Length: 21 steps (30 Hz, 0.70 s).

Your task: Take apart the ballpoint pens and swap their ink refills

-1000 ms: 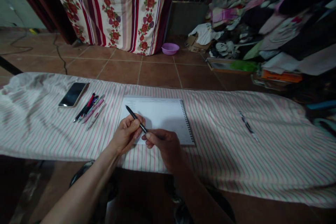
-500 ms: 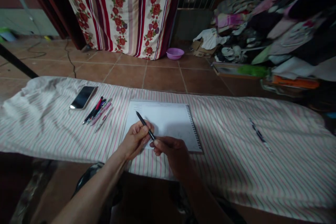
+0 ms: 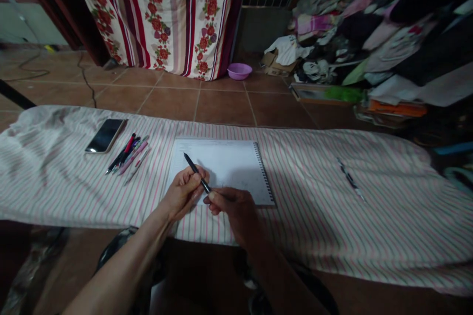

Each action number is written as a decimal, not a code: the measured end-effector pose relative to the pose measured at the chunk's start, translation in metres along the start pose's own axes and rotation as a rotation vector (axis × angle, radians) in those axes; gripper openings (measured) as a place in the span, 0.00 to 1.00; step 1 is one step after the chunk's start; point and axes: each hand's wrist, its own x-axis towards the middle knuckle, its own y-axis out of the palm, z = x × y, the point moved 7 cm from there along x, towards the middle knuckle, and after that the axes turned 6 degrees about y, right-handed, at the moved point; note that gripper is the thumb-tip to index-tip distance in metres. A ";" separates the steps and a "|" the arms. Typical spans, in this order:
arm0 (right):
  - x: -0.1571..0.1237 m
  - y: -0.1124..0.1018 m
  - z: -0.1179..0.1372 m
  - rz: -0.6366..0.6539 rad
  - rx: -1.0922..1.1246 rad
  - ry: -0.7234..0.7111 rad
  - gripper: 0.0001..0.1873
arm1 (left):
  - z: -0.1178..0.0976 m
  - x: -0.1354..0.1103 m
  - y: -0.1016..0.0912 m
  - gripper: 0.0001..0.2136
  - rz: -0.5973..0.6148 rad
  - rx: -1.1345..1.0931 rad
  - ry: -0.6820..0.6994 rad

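Note:
A black pen (image 3: 192, 165) is held between my two hands, tilted with its tip up and to the left. My left hand (image 3: 184, 189) pinches the middle of its barrel. At the lower end, the fingers of my right hand (image 3: 229, 204) are closed on the same pen. Both hands hover over the near part of a spiral notebook (image 3: 236, 160), whose binding runs down its right side. Faint lines of writing show at the page's upper left.
Several pens (image 3: 129, 155) lie bunched left of the notebook, beside a smartphone (image 3: 106, 136). Another pen (image 3: 350, 178) rests far right on the striped cloth (image 3: 306, 172). On the tiled floor beyond are a purple basin (image 3: 239, 71), a curtain (image 3: 177, 19) and piled clothes (image 3: 373, 34).
The whole scene has shifted slightly left as the head view turned right. My hands keep the same grip on the pen, with little other visible movement.

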 end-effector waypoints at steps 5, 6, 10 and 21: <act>-0.002 0.013 -0.003 0.128 0.260 0.193 0.09 | -0.005 -0.002 0.002 0.12 0.010 0.016 -0.020; -0.003 0.014 -0.003 0.134 0.285 0.224 0.09 | -0.006 -0.002 0.003 0.12 0.006 0.022 -0.016; -0.001 0.016 0.001 0.131 0.291 0.198 0.09 | -0.008 -0.002 0.001 0.12 -0.026 -0.004 -0.015; 0.009 0.005 0.016 -0.047 -0.135 -0.158 0.09 | 0.004 0.002 -0.010 0.09 -0.162 -0.119 -0.038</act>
